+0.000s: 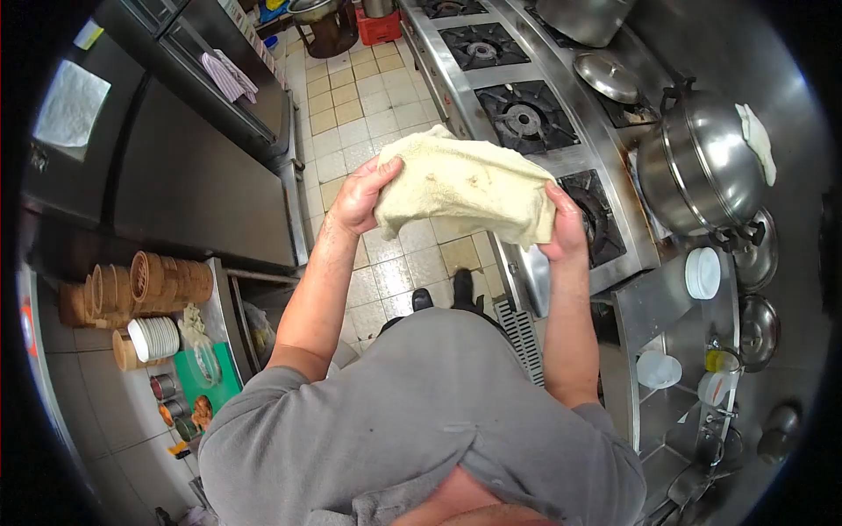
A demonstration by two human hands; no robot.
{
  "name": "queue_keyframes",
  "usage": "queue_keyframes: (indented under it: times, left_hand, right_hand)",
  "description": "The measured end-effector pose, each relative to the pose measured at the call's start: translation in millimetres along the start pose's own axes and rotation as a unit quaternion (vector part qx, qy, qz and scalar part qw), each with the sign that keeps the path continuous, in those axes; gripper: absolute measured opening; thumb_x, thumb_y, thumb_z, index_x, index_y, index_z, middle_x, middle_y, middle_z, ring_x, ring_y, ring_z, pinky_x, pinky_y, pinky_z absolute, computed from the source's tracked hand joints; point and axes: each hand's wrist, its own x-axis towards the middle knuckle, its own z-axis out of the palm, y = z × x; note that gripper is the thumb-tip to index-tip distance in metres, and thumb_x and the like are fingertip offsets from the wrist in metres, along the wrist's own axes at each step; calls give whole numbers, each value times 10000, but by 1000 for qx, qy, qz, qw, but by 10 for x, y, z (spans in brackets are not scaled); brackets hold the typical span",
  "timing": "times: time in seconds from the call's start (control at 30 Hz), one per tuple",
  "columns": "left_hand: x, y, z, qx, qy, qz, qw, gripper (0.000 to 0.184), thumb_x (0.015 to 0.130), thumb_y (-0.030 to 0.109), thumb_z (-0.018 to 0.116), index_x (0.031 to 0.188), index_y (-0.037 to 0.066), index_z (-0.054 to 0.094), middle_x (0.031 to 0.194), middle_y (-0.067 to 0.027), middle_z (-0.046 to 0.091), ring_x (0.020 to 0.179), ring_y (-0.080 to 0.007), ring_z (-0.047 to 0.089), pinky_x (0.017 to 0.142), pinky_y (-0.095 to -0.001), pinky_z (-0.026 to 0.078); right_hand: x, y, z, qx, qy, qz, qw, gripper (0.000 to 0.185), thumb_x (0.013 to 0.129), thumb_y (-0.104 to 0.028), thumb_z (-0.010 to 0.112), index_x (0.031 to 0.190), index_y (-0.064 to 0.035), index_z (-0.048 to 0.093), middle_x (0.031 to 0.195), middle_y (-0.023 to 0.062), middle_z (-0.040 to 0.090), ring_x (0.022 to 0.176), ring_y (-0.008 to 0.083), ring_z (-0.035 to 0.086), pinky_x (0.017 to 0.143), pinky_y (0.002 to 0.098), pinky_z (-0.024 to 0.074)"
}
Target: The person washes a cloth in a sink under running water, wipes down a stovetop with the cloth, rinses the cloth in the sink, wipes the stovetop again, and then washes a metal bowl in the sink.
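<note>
A pale yellow cloth (pixel 465 184) with a few small brownish spots is stretched out in the air over the tiled floor. My left hand (pixel 361 195) grips its left edge, the thumb on top. At the opposite end, my right hand (pixel 564 221) is closed on the cloth's right edge, beside the stove. The cloth hangs a little loose along its lower side, and the fingers behind it are hidden.
Gas burners (pixel 524 118) and a large steel pot (pixel 697 162) line the right side. On the left are a dark fridge (pixel 206 145), bamboo steamers (pixel 171 279), stacked white plates (pixel 153 338) and a green board (pixel 206 377). A red crate (pixel 378 28) stands ahead.
</note>
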Motion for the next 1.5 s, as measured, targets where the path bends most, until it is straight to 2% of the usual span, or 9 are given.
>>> queue_keyframes:
  times: [0.1,0.23,0.4,0.87,1.03,1.1,1.23,1.4,1.5]
  left_hand:
    - [244,162,-150,-41,-7,8,999,487,1024,241,567,1430,-7,466,1336,-157,618,1192,-261,634,1022,-397,511]
    - [449,223,-514,-82,10,20,996,470,1026,246,555,1405,-24,490,1347,-147,616,1222,-269,611,1057,-417,474]
    - [499,442,-1458,79,188,76,976,283,991,147,611,1229,-7,614,1182,-110,682,1091,-219,644,1015,-380,470]
    - [1525,2126,-2631,469,271,127,831,197,918,72,721,1098,-5,706,919,-40,733,836,-89,645,768,-252,515]
    - [2070,2736,-3068,628,134,180,745,86,945,72,655,957,-2,696,995,-50,675,955,-113,586,829,-282,464]
    - [2483,2866,-3262,369,73,102,921,263,1031,267,587,1048,17,664,1116,-77,655,1039,-184,610,969,-329,452]
    - [3366,2868,-2909,75,-53,-47,995,371,1064,323,513,1170,-26,583,1149,-135,667,1099,-243,640,978,-411,506]
    - [3527,2214,-1872,99,-94,-77,988,355,1063,279,527,1240,-29,526,1159,-133,657,1066,-228,648,936,-384,532]
    - [3320,1351,-1622,220,-230,-66,946,307,1042,210,574,1243,-18,532,1140,-104,652,1033,-174,631,898,-347,530]
  right_hand:
    - [224,-236,232,123,-129,-2,984,1099,894,-786,444,1535,83,237,1576,244,347,1430,395,392,1199,496,300]
    - [756,291,100,210,-161,24,964,1181,838,-804,524,1554,72,188,1603,232,297,1463,379,340,1209,509,274]
    - [1628,629,50,-73,-11,10,997,245,989,-77,583,1203,40,594,1131,134,695,1006,220,689,925,359,546]
    - [3552,383,1067,-226,-30,-85,970,384,951,20,606,1333,35,568,1098,108,663,1030,183,644,947,317,514]
    - [3410,192,1573,-705,41,-156,690,277,923,-114,681,1181,-14,674,936,22,636,831,104,568,779,271,475]
    - [3438,51,1490,-732,47,-148,663,202,919,-145,688,1077,-19,694,900,17,619,809,97,547,749,269,460]
    - [3520,72,1600,-306,137,-132,933,205,999,-264,635,902,-84,632,835,-28,628,746,86,587,701,260,490]
    - [3301,600,1877,-403,310,-269,818,226,974,-294,677,871,-93,656,720,-59,593,632,65,536,572,259,453]
    - [3183,1146,1970,-227,168,-193,940,310,997,-270,642,1242,-81,645,1192,70,662,1084,160,639,869,350,575]
